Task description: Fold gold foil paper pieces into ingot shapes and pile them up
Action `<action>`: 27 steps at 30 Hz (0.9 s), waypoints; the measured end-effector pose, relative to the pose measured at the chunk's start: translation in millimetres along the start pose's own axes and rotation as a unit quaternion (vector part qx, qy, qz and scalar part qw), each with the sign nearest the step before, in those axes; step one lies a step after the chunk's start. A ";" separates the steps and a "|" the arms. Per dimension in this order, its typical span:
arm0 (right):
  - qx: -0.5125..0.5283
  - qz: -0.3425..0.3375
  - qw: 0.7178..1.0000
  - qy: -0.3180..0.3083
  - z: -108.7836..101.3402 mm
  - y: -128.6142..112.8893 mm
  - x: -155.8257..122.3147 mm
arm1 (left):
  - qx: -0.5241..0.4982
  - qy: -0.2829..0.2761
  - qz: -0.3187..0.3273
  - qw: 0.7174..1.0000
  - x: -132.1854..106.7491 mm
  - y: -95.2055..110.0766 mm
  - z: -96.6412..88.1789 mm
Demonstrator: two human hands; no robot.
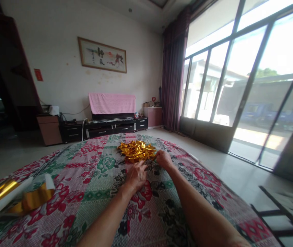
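Observation:
A crumpled heap of shiny gold foil (pixel 137 150) lies on the flowered cloth (pixel 92 171) in front of me. My left hand (pixel 137 174) is at the heap's near edge, with its fingers bent and drawn together at the foil. At the right edge of the heap, my right hand (pixel 163 159) is closed, thumb and fingers pinching the foil. The exact grip of the left fingertips is partly hidden by the hand itself.
On the left of the cloth lie a gold foil roll (pixel 1 195) and a curled foil piece (pixel 34 199). A dark-framed rack or chair (pixel 282 209) stands at lower right. Beyond are a low black cabinet (pixel 105 130), a pink cloth (pixel 113 103) and glass doors (pixel 254 89).

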State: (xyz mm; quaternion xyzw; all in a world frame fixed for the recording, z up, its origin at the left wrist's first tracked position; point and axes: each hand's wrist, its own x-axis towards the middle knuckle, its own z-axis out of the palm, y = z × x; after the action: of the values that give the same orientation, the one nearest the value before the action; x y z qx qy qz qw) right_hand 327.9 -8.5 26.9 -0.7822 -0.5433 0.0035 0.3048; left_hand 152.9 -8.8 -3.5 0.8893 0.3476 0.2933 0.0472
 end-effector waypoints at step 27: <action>0.025 -0.004 1.000 0.010 2.7 4.1 2.6 | -0.002 0.006 -0.005 1.000 -6.8 -1.4 4.4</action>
State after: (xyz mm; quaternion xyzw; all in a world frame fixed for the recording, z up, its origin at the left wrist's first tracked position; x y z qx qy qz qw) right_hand 331.6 -5.9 23.5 -0.7722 -0.5428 0.0080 0.3301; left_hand 150.5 -11.6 -10.8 0.8856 0.3521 0.2990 0.0480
